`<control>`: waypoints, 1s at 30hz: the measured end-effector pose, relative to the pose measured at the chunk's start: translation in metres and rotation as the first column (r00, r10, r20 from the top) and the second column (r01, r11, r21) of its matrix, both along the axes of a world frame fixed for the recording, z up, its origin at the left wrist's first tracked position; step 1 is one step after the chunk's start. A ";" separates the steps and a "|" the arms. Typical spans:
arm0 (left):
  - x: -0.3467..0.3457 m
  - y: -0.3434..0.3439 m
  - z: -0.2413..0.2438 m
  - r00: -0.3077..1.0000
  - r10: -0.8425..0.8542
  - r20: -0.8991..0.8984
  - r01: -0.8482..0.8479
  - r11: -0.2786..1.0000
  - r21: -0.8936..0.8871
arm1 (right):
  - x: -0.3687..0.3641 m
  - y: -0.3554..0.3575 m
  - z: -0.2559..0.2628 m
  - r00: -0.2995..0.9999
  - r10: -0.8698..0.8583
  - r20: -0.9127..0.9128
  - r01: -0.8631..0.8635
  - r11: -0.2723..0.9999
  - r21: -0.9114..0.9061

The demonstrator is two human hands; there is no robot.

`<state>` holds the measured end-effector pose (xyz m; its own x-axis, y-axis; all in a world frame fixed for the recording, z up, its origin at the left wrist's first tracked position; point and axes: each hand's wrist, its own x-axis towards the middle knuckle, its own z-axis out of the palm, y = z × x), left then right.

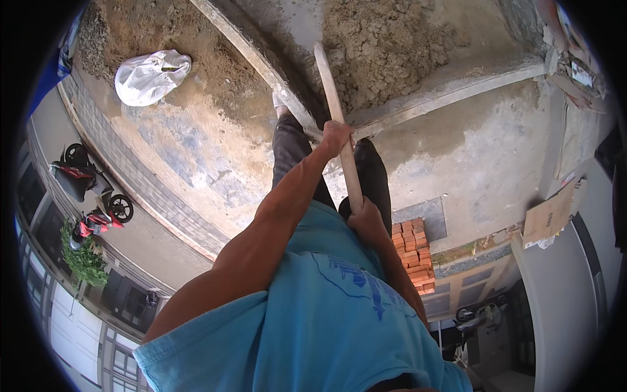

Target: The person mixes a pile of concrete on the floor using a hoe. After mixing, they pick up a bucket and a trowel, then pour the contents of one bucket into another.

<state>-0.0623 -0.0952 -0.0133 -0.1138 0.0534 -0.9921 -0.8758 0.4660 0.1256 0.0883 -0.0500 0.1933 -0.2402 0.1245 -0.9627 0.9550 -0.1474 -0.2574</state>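
Note:
My left hand [337,137] grips a pale wooden tool handle [332,93] partway along it. Closer to my body, my right hand [365,220] is closed around the near end of the same handle. The handle slants away from my waist, over the corner where two boards meet. Its far end is beside a mound of damp, clumpy sand or mortar [387,54]; I cannot make out a tool head there. Left of the mound runs a long board [254,54], and a second board [455,98] edges it on the near right side.
A white plastic sack [152,78] lies on the ground at left. Stacked red bricks [411,255] stand right of my legs, near a flattened cardboard piece [548,213]. Motorbikes [93,181] are parked along the paved lane at left. My feet are close to the boards.

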 end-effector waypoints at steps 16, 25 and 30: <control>-0.033 0.021 0.065 0.883 0.344 0.321 -0.416 0.888 0.194 | -0.082 0.091 0.117 0.985 0.148 0.091 -0.134 0.981 -0.142; -0.077 0.060 0.073 0.696 0.519 0.496 -0.696 0.658 0.288 | -0.068 0.152 0.209 0.939 0.329 0.097 -0.326 0.944 -0.040; -0.097 0.102 0.077 0.731 0.593 0.336 -0.677 0.690 0.256 | -0.042 0.169 0.250 0.886 0.453 0.099 -0.461 0.883 0.090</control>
<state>-0.1590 0.0065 0.0639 -0.0400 0.3804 -0.9240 -0.9663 -0.2502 -0.0612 0.0464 0.1185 0.4437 -0.2252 0.1218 -0.9667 0.9262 0.3345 -0.1736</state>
